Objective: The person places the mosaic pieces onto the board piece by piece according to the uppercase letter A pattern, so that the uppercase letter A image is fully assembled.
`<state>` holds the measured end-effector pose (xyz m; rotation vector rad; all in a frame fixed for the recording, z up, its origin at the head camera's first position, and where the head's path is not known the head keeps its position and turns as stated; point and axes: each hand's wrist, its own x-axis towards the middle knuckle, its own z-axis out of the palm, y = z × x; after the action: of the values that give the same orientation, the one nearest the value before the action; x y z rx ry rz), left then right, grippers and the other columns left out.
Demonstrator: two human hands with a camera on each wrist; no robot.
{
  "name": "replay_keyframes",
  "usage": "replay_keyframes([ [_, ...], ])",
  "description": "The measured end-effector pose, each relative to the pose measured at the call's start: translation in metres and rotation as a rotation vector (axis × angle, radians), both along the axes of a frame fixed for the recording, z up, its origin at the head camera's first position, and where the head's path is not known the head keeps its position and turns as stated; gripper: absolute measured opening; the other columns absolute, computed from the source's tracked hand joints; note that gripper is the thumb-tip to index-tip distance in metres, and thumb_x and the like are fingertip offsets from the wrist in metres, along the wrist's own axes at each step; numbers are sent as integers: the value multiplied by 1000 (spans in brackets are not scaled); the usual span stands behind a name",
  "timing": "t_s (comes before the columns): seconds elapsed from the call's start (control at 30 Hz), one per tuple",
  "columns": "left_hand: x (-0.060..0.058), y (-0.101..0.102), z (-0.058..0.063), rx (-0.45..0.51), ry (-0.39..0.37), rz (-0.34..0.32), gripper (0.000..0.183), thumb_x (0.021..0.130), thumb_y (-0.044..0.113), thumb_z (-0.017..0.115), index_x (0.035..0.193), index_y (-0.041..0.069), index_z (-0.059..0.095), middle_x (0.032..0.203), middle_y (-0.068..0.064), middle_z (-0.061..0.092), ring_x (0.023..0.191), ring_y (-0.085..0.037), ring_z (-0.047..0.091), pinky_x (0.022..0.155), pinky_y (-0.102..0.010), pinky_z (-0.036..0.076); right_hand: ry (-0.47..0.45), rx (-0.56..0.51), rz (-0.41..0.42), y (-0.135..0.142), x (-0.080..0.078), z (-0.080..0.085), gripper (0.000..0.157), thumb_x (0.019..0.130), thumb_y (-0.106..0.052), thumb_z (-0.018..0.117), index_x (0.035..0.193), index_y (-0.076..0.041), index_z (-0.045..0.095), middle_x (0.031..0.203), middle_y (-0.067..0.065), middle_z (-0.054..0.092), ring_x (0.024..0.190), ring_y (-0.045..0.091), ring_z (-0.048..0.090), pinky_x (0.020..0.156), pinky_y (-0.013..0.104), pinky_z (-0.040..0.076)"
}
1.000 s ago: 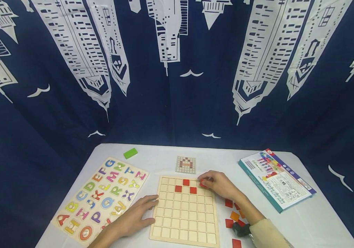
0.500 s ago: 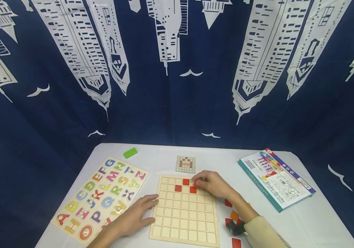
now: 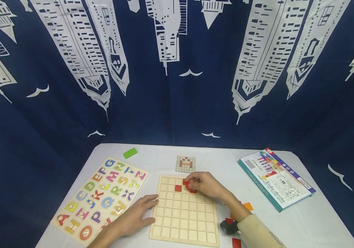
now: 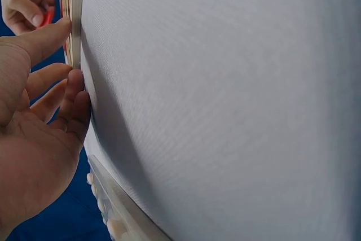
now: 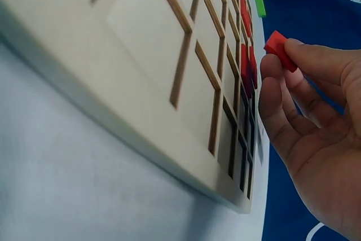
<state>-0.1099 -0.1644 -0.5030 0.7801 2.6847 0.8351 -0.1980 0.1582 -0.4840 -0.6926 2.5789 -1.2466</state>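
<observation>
The red tile [image 5: 278, 48] I am watching is up off the grid board [image 3: 183, 213], over its far rows right of the middle column. In my right wrist view it sits tilted and apart from the wood. The right hand [image 3: 206, 185] has it: thumb and fingers pinch it by its edges, and the remaining fingers bend in loosely below.

On the board I count three laid red tiles [image 3: 178, 188]; one shows whole from my head camera, and the other two are partly covered by the right hand. The left hand [image 3: 139, 213] rests against the board's left edge, thumb and fingers spread apart, their tips touching the wooden side.

Just beyond the board lies a small pattern card [image 3: 185, 164] printed with its own grid. To the right, near the forearm, I have loose tiles [image 3: 236, 243], red and orange, some of them hidden by a pale sleeve [image 3: 258, 232] and a dark object [image 3: 228, 227] at the wrist. Farther right a teal-edged box [image 3: 276, 179] lies at an angle. Left of the left hand I see a letter puzzle board [image 3: 98, 206], with a green block [image 3: 130, 153] beyond it. The white bench [image 3: 220, 162] carries all this, before a navy cloth [image 3: 170, 103] printed with upside-down white buildings.
</observation>
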Motion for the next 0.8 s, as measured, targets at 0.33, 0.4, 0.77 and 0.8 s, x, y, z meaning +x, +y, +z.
replay_keyframes([
  [0.33, 1, 0, 0, -6, 7, -1, 62, 94, 36, 68, 148, 11, 50, 161, 2, 34, 129, -17, 52, 112, -49, 42, -44, -31, 52, -12, 1, 2, 12, 90, -9, 74, 100, -12, 68, 85, -5, 68, 75, 11, 66, 66, 23, 57],
  [0.4, 1, 0, -1, -6, 2, -1, 62, 94, 37, 68, 148, 11, 49, 161, 2, 34, 130, -17, 51, 113, -49, 42, -49, -36, 63, -16, 1, 3, 11, 91, -9, 73, 100, -12, 68, 85, -3, 68, 75, 11, 66, 67, 23, 57],
  [0.77, 1, -1, -2, 1, 11, -16, 61, 96, 39, 67, 148, 11, 50, 160, 2, 35, 125, -13, 53, 109, -47, 46, 11, 15, 103, -36, 0, 4, 12, 91, -12, 74, 100, -18, 70, 86, -11, 68, 80, 6, 63, 73, 22, 55],
  [0.8, 1, -1, -2, 0, 11, -15, 61, 95, 39, 67, 148, 11, 50, 160, 2, 35, 125, -12, 53, 109, -47, 45, 13, 15, 106, -38, 0, 4, 12, 91, -11, 74, 100, -19, 70, 86, -11, 68, 80, 6, 63, 73, 22, 55],
])
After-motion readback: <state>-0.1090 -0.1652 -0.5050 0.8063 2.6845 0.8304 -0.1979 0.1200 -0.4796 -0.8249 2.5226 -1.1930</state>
